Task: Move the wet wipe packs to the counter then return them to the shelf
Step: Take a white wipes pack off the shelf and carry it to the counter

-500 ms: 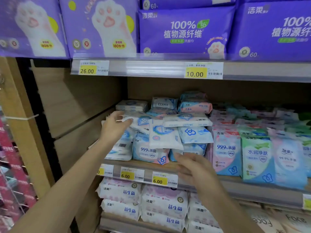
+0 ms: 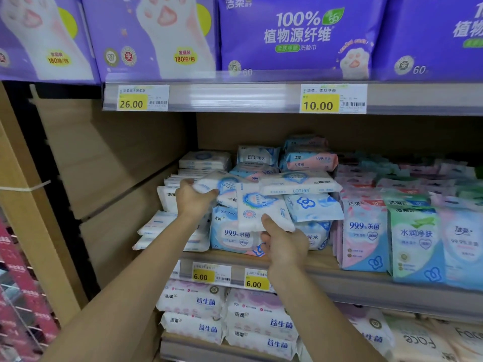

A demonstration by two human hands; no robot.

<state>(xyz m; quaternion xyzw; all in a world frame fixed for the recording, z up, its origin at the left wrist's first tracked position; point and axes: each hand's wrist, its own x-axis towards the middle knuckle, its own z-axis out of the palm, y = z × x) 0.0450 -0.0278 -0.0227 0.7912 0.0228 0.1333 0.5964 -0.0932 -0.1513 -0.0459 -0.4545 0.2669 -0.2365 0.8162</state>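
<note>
Above the 6.00 price tag (image 2: 200, 276), the left hand (image 2: 193, 199) grips a white wipe pack (image 2: 217, 182) atop the pile on the shelf (image 2: 339, 278). The right hand (image 2: 283, 244) pinches the lower edge of an upright lotion wipe pack (image 2: 258, 207). No surface shows, so I cannot tell whether the packs are leaving or returning.

left tag (image 2: 142, 97) 26.00 | right tag (image 2: 333, 98) 10.00 | white pack (image 2: 300, 185) perhaps LOTION

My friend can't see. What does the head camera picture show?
Two hands each grip a white wet wipe pack on a crowded store shelf: the left hand a flat pack, the right hand a tilted pack. Purple packs fill the shelf above.
</note>
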